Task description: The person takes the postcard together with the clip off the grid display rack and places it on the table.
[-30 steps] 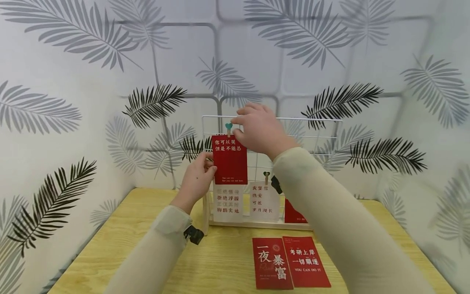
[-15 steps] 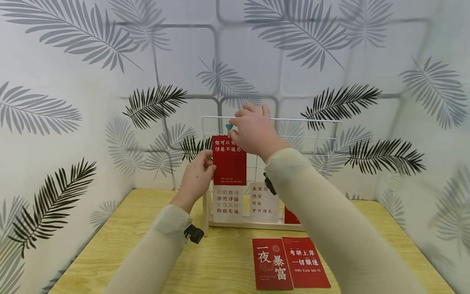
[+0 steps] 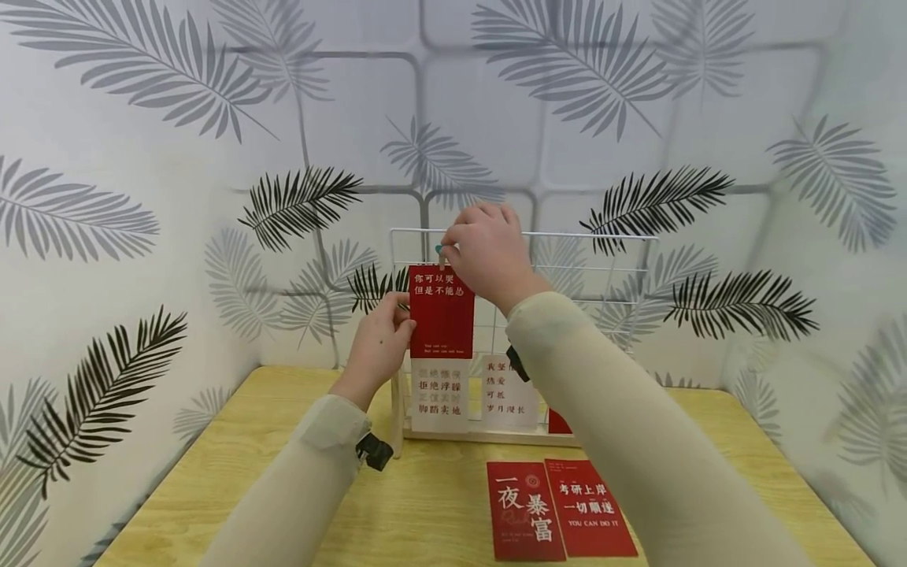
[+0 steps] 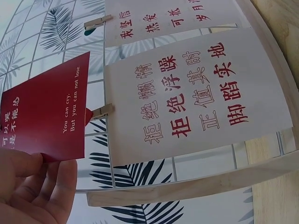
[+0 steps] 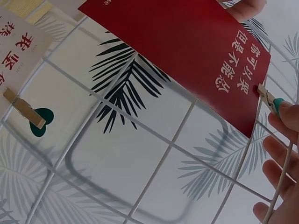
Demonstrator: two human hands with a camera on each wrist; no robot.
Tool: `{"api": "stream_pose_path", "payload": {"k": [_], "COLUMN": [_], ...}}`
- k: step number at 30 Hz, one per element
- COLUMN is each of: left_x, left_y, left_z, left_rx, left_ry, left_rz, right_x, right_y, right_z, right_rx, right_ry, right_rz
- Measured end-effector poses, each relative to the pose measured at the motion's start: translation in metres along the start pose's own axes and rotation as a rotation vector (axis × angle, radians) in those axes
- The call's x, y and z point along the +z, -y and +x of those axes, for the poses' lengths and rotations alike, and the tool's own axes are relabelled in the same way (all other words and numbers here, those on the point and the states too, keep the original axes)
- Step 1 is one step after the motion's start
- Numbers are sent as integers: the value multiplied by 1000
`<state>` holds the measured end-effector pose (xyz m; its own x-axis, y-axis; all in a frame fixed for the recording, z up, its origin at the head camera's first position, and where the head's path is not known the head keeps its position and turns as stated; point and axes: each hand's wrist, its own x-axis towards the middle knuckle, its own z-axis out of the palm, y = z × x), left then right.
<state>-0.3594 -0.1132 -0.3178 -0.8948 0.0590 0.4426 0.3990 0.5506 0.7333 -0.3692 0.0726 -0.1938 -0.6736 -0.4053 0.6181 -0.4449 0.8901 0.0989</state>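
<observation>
The person seems to be clipping a red card point(image 3: 441, 324) onto the left part of the wire rack point(image 3: 581, 235), above a white card point(image 3: 440, 424). The right hand point(image 3: 490, 253) is pinching a heart clip point(image 5: 268, 99) narrowly between thumb and forefinger; its tip is overlapping the card's top edge (how firmly, I cannot tell). The left hand point(image 3: 377, 345) is pinching the card's left edge. The next move probably calls for seating the clip while keeping the card straight.
</observation>
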Motion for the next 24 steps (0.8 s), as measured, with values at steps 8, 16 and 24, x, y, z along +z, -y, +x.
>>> {"api": "stream_pose_path", "payload": {"k": [8, 16, 24], "left_x": [-1, -3, -2], "left_y": [2, 4, 5], "left_z": [-2, -2, -4], "left_rx": [18, 22, 29], "left_ry": [-16, -44, -38], "left_rz": [-15, 19, -5], "right_x": [0, -2, -3], "right_y": [3, 4, 4], "right_z": [-1, -2, -4], "right_rx": [11, -16, -46], "right_ry": [-5, -28, -42], "right_rz": [0, 22, 14]}}
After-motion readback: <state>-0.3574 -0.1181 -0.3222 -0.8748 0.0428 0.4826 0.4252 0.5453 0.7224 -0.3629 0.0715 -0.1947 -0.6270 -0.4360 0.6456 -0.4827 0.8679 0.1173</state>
